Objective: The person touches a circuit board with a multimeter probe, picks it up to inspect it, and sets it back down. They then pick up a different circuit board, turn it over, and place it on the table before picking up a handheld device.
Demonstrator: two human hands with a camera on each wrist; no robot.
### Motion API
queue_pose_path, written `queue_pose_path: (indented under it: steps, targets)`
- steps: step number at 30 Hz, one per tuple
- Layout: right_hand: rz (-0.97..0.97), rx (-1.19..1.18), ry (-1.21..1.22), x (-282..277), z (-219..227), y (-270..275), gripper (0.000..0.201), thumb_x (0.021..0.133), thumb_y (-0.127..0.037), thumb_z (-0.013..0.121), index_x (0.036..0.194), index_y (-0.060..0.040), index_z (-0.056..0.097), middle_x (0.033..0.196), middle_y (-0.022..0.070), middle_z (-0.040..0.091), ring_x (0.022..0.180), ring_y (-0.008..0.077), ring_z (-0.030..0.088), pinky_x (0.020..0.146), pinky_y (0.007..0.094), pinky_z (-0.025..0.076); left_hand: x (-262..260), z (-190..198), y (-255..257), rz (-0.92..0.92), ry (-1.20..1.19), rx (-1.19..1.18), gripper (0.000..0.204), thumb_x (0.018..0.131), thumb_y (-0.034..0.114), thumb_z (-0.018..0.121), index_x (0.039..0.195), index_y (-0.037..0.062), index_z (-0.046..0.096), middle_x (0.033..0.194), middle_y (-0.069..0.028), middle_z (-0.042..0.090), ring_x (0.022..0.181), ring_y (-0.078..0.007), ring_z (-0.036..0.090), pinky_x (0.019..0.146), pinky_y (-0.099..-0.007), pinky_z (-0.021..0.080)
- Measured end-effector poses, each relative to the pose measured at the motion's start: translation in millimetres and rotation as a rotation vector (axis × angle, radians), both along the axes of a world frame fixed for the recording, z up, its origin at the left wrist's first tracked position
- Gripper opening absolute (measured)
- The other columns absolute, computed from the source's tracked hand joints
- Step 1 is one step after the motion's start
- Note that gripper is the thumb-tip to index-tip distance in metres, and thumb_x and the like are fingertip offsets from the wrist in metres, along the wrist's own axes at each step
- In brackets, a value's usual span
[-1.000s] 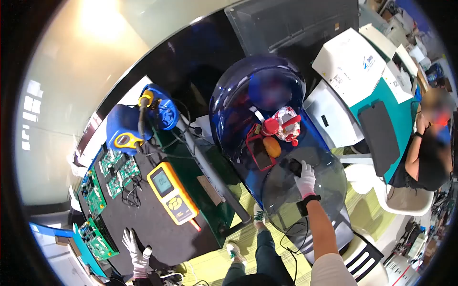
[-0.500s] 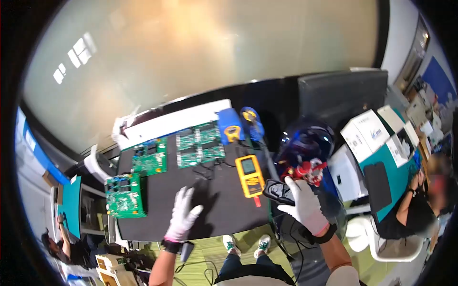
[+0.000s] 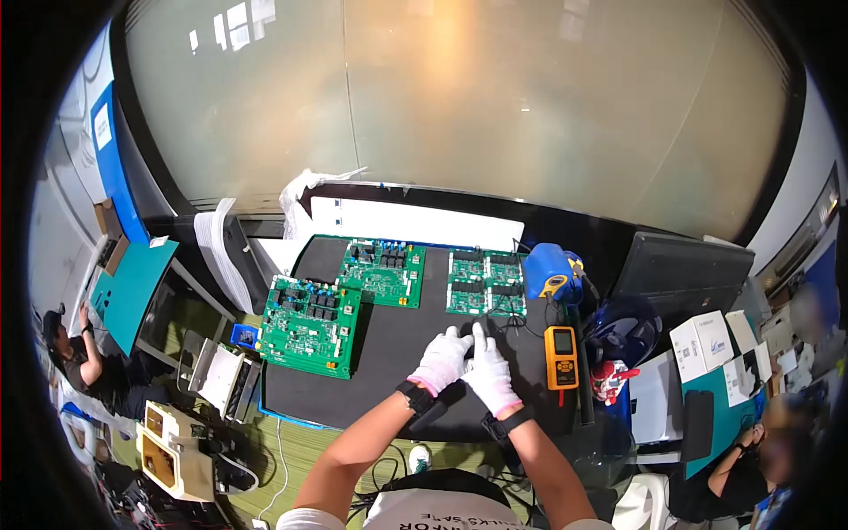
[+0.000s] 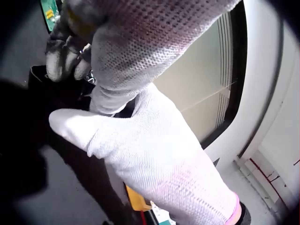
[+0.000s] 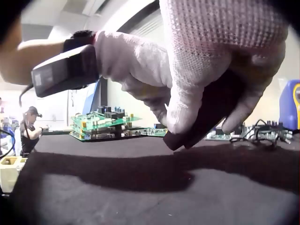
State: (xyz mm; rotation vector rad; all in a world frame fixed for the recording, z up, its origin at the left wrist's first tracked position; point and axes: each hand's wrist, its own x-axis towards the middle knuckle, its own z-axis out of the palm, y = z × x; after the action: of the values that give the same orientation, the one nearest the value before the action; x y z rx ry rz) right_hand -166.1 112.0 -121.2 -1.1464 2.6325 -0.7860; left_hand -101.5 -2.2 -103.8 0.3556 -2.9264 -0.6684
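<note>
Both of my hands wear white knit gloves and meet over the dark mat, near the table's front middle. My right hand [image 3: 492, 375] grips a black, block-like object [image 5: 213, 115], thumb on one side and fingers on the other. It is tilted, its lower end close over the mat. From the other side my left hand [image 3: 444, 358] reaches in, its bent fingertips [image 4: 55, 68] at the object's edge in the left wrist view. In the head view the gloves hide the object. Its kind does not show.
Large green circuit boards [image 3: 305, 331] lie at the left of the mat [image 3: 397, 397]. A panel of smaller boards [image 3: 486, 287] with black cables is behind my hands. To the right are an orange meter [image 3: 561, 358] and a blue tool station [image 3: 549, 269]. People sit at side tables.
My view has turned from the right side to the table. My right hand brought the black object leftward from the blue bin onto the mat. My left hand moved right to join it.
</note>
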Motion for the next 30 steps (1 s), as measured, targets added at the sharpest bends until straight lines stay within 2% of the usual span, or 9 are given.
queue_pose_path:
  steps: [3, 7, 11, 13, 14, 21, 23, 26, 30]
  targets:
    - [-0.02, -0.139, -0.075, -1, 3, -7, 0.095, 0.067, -0.017, 0.074, 0.143, -0.0075, 0.018, 0.113, 0.021, 0.05, 0.098, 0.0393, 0.055, 0.081, 0.0484, 0.048, -8, -8, -4, 0.082, 0.076, 0.017, 0.032, 0.075, 0.021, 0.065, 0.105, 0.0114, 0.06, 0.096, -0.016, 0.055, 0.084, -0.036, 0.06, 0.073, -0.0453, 0.051]
    - [0.021, -0.086, -0.065, -2, 6, -6, 0.102, 0.066, -0.015, 0.078, 0.145, -0.0077, 0.012, 0.121, 0.0262, 0.044, 0.111, 0.0428, 0.048, 0.09, 0.0483, 0.044, -17, -25, -24, 0.052, 0.164, 0.048, 0.02, 0.076, 0.009, 0.062, 0.095, 0.0095, 0.064, 0.088, -0.0143, 0.058, 0.079, -0.0332, 0.061, 0.07, -0.0416, 0.051]
    - [-0.041, -0.066, -0.126, -8, 6, 1, 0.105, 0.067, -0.013, 0.078, 0.146, -0.0095, 0.009, 0.126, 0.0241, 0.043, 0.115, 0.0418, 0.046, 0.094, 0.0469, 0.043, -21, -38, -48, -0.032, 0.471, 0.383, 0.019, 0.07, 0.0, 0.067, 0.087, 0.0094, 0.069, 0.081, -0.0128, 0.059, 0.076, -0.0314, 0.061, 0.071, -0.0371, 0.051]
    - [-0.051, -0.047, -0.13, -15, 8, 6, 0.106, 0.067, -0.015, 0.078, 0.146, -0.01, 0.008, 0.128, 0.0231, 0.043, 0.117, 0.0406, 0.046, 0.095, 0.0461, 0.042, -22, -39, -58, 0.056, 0.446, 0.437, 0.019, 0.07, 0.0, 0.067, 0.086, 0.0087, 0.068, 0.08, -0.0126, 0.059, 0.076, -0.0312, 0.061, 0.071, -0.0364, 0.05]
    - [-0.071, -0.014, -0.131, -18, 9, 9, 0.106, 0.068, -0.017, 0.078, 0.146, -0.0104, 0.008, 0.128, 0.0229, 0.044, 0.117, 0.0397, 0.046, 0.096, 0.0459, 0.042, -22, -35, -63, 0.083, 0.43, 0.297, 0.021, 0.068, -0.002, 0.067, 0.087, 0.008, 0.068, 0.081, -0.0131, 0.059, 0.074, -0.0318, 0.06, 0.069, -0.0367, 0.05]
    - [-0.056, 0.067, -0.15, -33, 21, 34, 0.106, 0.067, -0.022, 0.078, 0.146, -0.0096, 0.009, 0.13, 0.0231, 0.043, 0.119, 0.0386, 0.045, 0.097, 0.0443, 0.041, -20, -40, -70, 0.155, 0.198, -0.039, 0.014, 0.079, 0.01, 0.055, 0.085, 0.0067, 0.067, 0.087, -0.0178, 0.059, 0.078, -0.0352, 0.062, 0.07, -0.0439, 0.051]
    - [-0.042, 0.111, -0.104, -38, 19, 34, 0.106, 0.067, -0.025, 0.078, 0.146, -0.0087, 0.009, 0.131, 0.0246, 0.042, 0.118, 0.0401, 0.046, 0.097, 0.0455, 0.04, -19, -12, -56, 0.118, 0.247, -0.165, 0.019, 0.08, 0.021, 0.057, 0.086, 0.0052, 0.066, 0.088, -0.019, 0.059, 0.081, -0.0366, 0.062, 0.071, -0.0455, 0.051]
    - [0.054, 0.038, -0.073, -41, 21, 33, 0.104, 0.068, -0.031, 0.077, 0.145, -0.0084, 0.011, 0.127, 0.0246, 0.046, 0.113, 0.0422, 0.05, 0.092, 0.0488, 0.043, -19, 8, -25, 0.078, 0.15, 0.021, 0.049, 0.075, 0.049, 0.063, 0.091, 0.0033, 0.066, 0.086, -0.0221, 0.062, 0.082, -0.0391, 0.062, 0.074, -0.0455, 0.05]
    - [0.148, 0.147, 0.104, -32, 44, 27, 0.095, 0.067, -0.033, 0.076, 0.141, -0.0061, 0.022, 0.111, 0.0186, 0.054, 0.101, 0.0359, 0.056, 0.081, 0.0465, 0.049, -27, 0, -8, 0.044, -0.143, 0.075, 0.053, 0.073, 0.042, 0.07, 0.101, -0.0018, 0.062, 0.101, -0.0256, 0.062, 0.095, -0.0399, 0.06, 0.083, -0.0445, 0.048]
